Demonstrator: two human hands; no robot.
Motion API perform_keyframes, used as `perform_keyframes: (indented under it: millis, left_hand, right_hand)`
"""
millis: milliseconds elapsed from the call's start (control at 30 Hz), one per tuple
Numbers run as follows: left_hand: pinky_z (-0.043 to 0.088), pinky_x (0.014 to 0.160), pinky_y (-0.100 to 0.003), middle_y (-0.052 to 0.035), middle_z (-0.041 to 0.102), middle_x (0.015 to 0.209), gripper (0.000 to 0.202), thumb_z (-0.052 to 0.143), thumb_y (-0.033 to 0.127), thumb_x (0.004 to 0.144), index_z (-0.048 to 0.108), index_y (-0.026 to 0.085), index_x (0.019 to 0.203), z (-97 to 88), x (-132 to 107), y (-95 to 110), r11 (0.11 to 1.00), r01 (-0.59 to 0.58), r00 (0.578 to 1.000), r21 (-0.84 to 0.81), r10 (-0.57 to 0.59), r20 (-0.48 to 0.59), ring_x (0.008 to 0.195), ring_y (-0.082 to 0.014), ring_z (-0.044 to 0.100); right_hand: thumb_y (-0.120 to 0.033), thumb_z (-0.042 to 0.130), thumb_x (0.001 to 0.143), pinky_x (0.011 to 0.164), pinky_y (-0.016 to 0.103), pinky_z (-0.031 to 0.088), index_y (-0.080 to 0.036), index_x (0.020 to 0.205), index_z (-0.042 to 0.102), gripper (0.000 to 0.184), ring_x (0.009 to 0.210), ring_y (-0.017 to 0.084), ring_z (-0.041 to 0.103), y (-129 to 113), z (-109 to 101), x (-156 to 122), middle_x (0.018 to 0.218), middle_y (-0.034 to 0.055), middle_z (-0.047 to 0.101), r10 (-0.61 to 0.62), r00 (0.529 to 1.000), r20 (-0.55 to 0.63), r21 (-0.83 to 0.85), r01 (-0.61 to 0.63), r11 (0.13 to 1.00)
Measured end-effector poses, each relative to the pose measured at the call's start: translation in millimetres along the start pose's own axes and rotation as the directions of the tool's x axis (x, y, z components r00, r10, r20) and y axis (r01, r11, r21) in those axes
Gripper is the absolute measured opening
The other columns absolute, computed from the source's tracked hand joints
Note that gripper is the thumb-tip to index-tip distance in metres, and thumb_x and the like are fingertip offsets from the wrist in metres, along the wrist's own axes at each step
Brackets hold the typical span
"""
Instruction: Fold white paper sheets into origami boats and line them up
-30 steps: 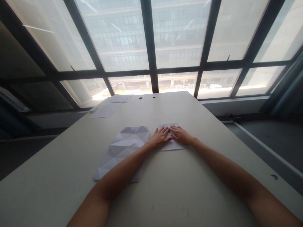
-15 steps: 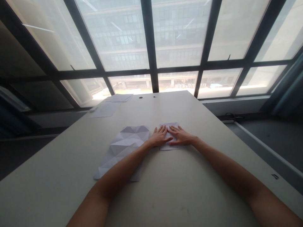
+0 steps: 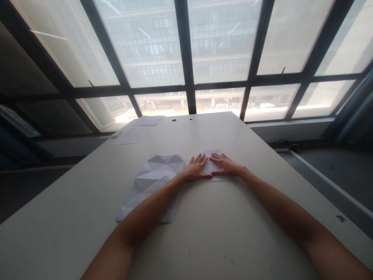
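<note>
A small folded sheet of white paper (image 3: 212,166) lies flat on the table in front of me. My left hand (image 3: 197,169) rests with fingers spread over its left part. Over the right part lies my right hand (image 3: 225,165), palm down, its fingers also stretched out. The two thumbs nearly meet near the lower edge of the paper, and the hands cover much of it. Left of them is a larger creased sheet of paper (image 3: 159,171) with raised zigzag folds; my left forearm passes over its lower right part.
The white table (image 3: 233,136) runs back toward tall windows (image 3: 218,42) with dark frames. Several loose paper sheets (image 3: 129,135) lie at its far left. A small dark mark (image 3: 340,218) shows near the right edge. Blue curtains (image 3: 354,105) hang at the sides.
My hands have moved slightly apart at the fingertips, showing more paper between them. The folded paper sits slightly farther away and to the right. The larger creased sheet has stayed put.
</note>
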State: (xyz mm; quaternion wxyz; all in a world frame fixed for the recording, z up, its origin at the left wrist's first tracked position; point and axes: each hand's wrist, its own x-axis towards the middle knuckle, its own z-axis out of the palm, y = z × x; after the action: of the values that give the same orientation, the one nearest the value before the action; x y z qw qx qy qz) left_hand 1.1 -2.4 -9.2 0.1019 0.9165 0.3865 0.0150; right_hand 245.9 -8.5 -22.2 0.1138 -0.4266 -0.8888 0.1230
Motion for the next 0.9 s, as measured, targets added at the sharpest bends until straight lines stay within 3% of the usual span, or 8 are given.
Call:
perform_keyframes:
  millis: [133, 333, 567, 767, 900]
  left_hand:
    - [0.003, 0.122, -0.056, -0.0131, 0.012, 0.166, 0.101, 0.039, 0.083, 0.086, 0.012, 0.021, 0.161, 3.9, 1.6, 3.3, 1.000, 0.025, 0.999, 0.017, -0.024, -0.025, 0.154, -0.0303, 0.007]
    - [-0.006, 0.118, -0.063, -0.0140, 0.013, 0.166, 0.102, 0.035, 0.085, 0.085, 0.016, 0.019, 0.161, 2.1, 3.5, 3.5, 0.997, 0.064, 0.998, 0.042, -0.062, -0.028, 0.154, -0.0316, 0.008]
    - [-0.004, 0.120, -0.059, -0.0157, 0.009, 0.166, 0.102, 0.030, 0.083, 0.088, 0.013, 0.014, 0.161, 3.7, 4.5, 2.5, 0.997, 0.054, 0.999, 0.052, -0.053, -0.007, 0.154, -0.0296, 0.006]
    - [-0.001, 0.122, -0.053, -0.0155, 0.008, 0.166, 0.093, 0.025, 0.075, 0.094, 0.010, 0.013, 0.161, 7.7, 4.5, 0.4, 0.997, -0.003, 1.000, 0.080, 0.004, -0.010, 0.155, -0.0274, 0.005]
    - [0.001, 0.122, -0.052, -0.0144, 0.005, 0.167, 0.081, 0.027, 0.061, 0.099, 0.008, 0.012, 0.161, 7.3, 6.4, -0.5, 0.995, 0.013, 1.000, 0.096, -0.016, 0.023, 0.155, -0.0256, 0.002]
  right_hand:
    - [-0.077, 0.053, 0.084, 0.123, 0.051, 0.010, -0.019, 0.158, 0.031, 0.096, 0.152, 0.032, 0.019, 4.0, 3.7, 2.2, 0.163, 0.0146, 0.024, 0.039, 0.999, -0.036, -0.057, -0.041, 0.998]
    - [-0.074, 0.038, 0.092, 0.120, 0.062, 0.004, -0.020, 0.156, 0.035, 0.083, 0.151, 0.034, 0.021, 10.3, 2.3, 1.5, 0.162, 0.0167, 0.027, 0.230, 0.970, -0.080, -0.138, -0.240, 0.961]
    - [-0.075, 0.038, 0.091, 0.121, 0.058, 0.005, -0.019, 0.158, 0.029, 0.088, 0.153, 0.033, 0.013, 13.4, -3.6, -3.8, 0.165, 0.0156, 0.018, 0.207, 0.978, -0.002, -0.123, -0.206, 0.971]
    - [-0.051, 0.033, 0.100, 0.121, 0.059, 0.002, -0.014, 0.157, 0.029, 0.069, 0.152, 0.030, 0.018, -17.5, 12.9, 2.0, 0.163, 0.0163, 0.026, 0.187, 0.980, -0.067, -0.162, -0.195, 0.967]
    - [-0.034, 0.036, 0.097, 0.123, 0.052, 0.015, -0.011, 0.157, 0.030, 0.064, 0.150, 0.027, 0.025, -32.6, 18.6, 8.4, 0.161, 0.0149, 0.030, 0.050, 0.995, -0.082, -0.096, -0.058, 0.994]
